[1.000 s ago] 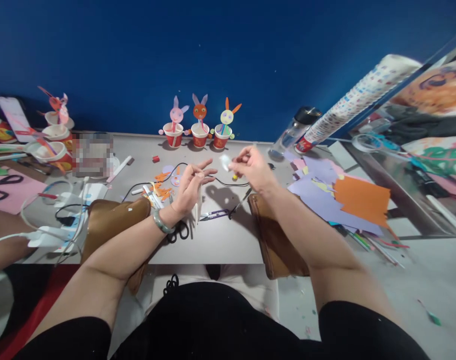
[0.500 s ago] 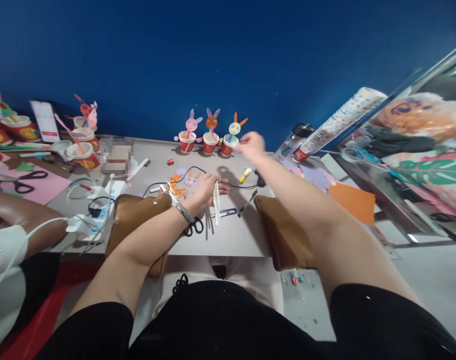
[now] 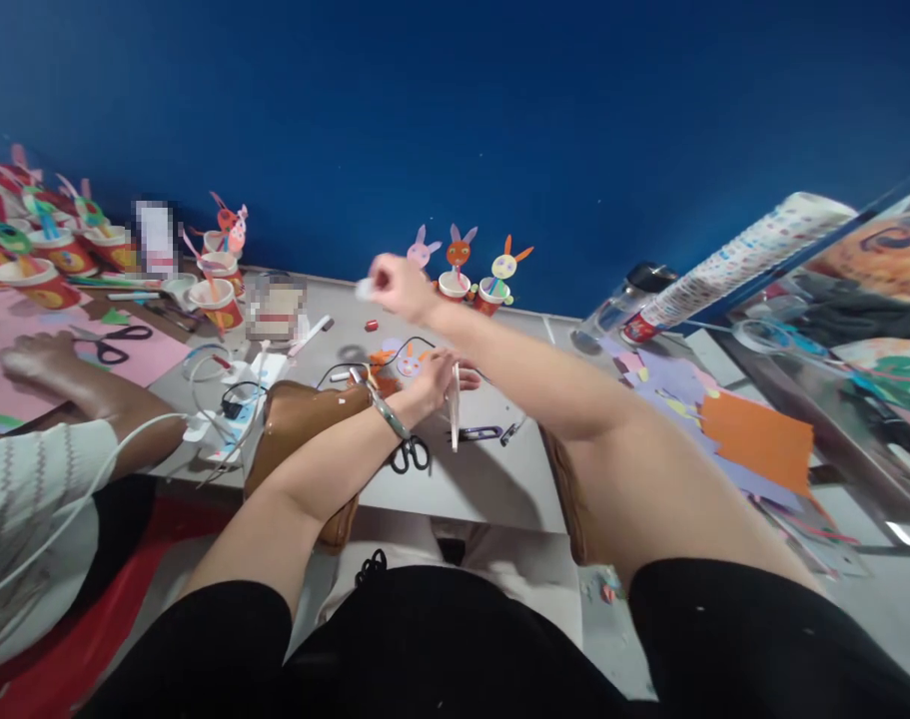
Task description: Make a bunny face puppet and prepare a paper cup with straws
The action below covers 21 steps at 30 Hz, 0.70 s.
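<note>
My left hand [image 3: 438,384] is closed around some thin white sticks [image 3: 455,414], which hang down over the table. My right hand [image 3: 406,288] is raised in front of the paper-cup rabbits, its fingers curled in a pinch and blurred, with something small and whitish at the fingertips. Its wrist covers part of the pink rabbit [image 3: 419,250]. Beside it stand an orange rabbit [image 3: 459,252] and a yellow one [image 3: 503,266], each in a cup. Black-handled scissors [image 3: 411,455] and a dark blue cutter [image 3: 478,433] lie near my left hand. A paper rabbit face [image 3: 410,363] lies behind it.
Brown pouches [image 3: 297,429] flank my arms. A power strip [image 3: 234,409] with cables and another person's hand [image 3: 39,358] are at left, near more cup rabbits [image 3: 42,285]. At right are a bottle [image 3: 638,295], a leaning cup stack [image 3: 746,262] and orange paper [image 3: 758,436].
My right hand has swung left from beside the yellow rabbit's cup to in front of the pink rabbit. My left hand still holds the sticks. The view has turned left.
</note>
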{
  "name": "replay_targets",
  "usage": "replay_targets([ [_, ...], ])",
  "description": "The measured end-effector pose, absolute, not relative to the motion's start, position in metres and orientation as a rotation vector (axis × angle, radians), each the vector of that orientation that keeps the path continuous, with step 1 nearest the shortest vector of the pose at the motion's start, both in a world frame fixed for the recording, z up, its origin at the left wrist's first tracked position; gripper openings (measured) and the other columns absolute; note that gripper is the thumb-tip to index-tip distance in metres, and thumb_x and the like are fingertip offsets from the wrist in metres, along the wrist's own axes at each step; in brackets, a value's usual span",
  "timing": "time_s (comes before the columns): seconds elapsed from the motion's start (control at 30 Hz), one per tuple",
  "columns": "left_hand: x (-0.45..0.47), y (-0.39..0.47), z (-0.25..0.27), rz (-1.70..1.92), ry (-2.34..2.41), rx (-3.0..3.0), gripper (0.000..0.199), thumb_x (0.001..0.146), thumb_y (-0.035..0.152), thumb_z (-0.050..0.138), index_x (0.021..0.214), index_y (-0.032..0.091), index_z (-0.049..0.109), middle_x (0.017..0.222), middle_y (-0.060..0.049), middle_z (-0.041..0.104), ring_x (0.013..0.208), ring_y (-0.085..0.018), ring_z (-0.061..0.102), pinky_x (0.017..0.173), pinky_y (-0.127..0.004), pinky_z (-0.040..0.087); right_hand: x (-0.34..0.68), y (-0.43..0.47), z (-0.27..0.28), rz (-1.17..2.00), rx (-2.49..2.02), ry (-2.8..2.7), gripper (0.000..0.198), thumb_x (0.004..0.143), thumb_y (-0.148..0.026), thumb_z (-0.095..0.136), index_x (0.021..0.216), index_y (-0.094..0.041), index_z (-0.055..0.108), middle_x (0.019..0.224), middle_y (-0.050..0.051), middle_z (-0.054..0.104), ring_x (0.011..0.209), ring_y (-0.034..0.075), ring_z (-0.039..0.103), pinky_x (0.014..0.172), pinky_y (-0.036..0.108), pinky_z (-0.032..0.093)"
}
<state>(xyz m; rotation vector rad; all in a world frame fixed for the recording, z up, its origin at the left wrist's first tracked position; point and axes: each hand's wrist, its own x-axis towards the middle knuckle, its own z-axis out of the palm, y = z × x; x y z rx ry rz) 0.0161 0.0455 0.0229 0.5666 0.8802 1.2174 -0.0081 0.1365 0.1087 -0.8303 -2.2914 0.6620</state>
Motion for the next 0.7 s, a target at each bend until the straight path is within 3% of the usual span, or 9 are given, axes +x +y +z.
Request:
replay_targets([
  [0.13,0.023,0.053,0.019,1.194,0.931,0.518,0.003,0.096,0.016,0.053,0.097,0.015,0.056,0.093,-0.009,0.071,0.075,-0.017,0.069,0.073,-0.034,0.059,0.16,0.195,0.101,0.301,-1.459,-1.986,0.028,0.067,-0.007,0.074,0.067,-0.022,0.05,0.064,-0.002,0.056,0.069,0.016,0.056,0.075,0.034,0.05],
  [0.33,0.026,0.053,0.016,1.196,0.956,0.539,0.014,0.081,0.015,0.058,0.083,0.021,0.046,0.072,-0.003,0.067,0.055,-0.013,0.062,0.058,-0.026,0.052,0.352,0.147,0.061,0.31,-2.058,-1.774,0.022,0.07,-0.009,0.076,0.067,-0.019,0.057,0.055,-0.001,0.059,0.058,0.017,0.062,0.066,0.033,0.05],
  [0.5,0.029,0.05,0.014,1.213,0.972,0.564,0.016,0.076,0.017,0.061,0.083,0.021,0.048,0.072,-0.004,0.069,0.056,-0.015,0.062,0.061,-0.029,0.053,0.379,0.115,0.022,0.332,-2.046,-1.848,0.019,0.069,-0.01,0.074,0.065,-0.019,0.058,0.062,0.0,0.066,0.059,0.015,0.061,0.064,0.029,0.048],
  [0.7,0.02,0.051,0.021,1.259,0.981,0.577,0.012,0.081,0.016,0.059,0.084,0.02,0.048,0.075,-0.005,0.071,0.057,-0.015,0.063,0.064,-0.03,0.054,0.359,0.11,0.015,0.262,-1.862,-2.034,0.014,0.065,-0.009,0.068,0.062,-0.021,0.06,0.07,0.002,0.07,0.066,0.017,0.061,0.07,0.03,0.046],
])
